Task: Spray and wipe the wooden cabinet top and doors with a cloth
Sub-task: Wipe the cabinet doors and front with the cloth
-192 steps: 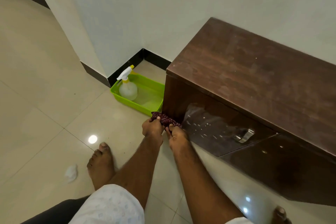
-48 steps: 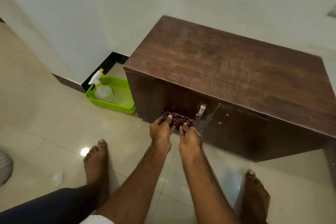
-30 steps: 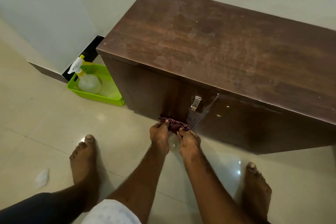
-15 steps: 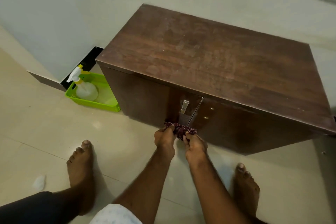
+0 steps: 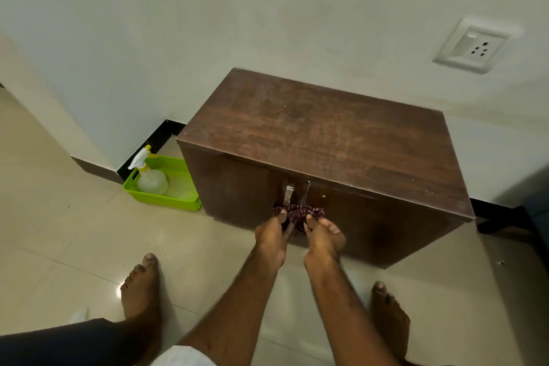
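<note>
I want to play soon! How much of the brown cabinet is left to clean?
The white spray bottle stands in the green plastic tray, so spraying looks done. The left hand and right hand hold the dark red cloth where the doors meet. The wooden cabinet top looks smudged, probably left.

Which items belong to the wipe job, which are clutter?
Job: dark red patterned cloth, gripped by left hand and right hand; brown wooden cabinet; white spray bottle.
Lying about: green plastic tray; white wall socket; white scrap on floor.

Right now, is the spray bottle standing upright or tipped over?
Upright: the spray bottle stands in the green tray, nozzle on top.
</note>
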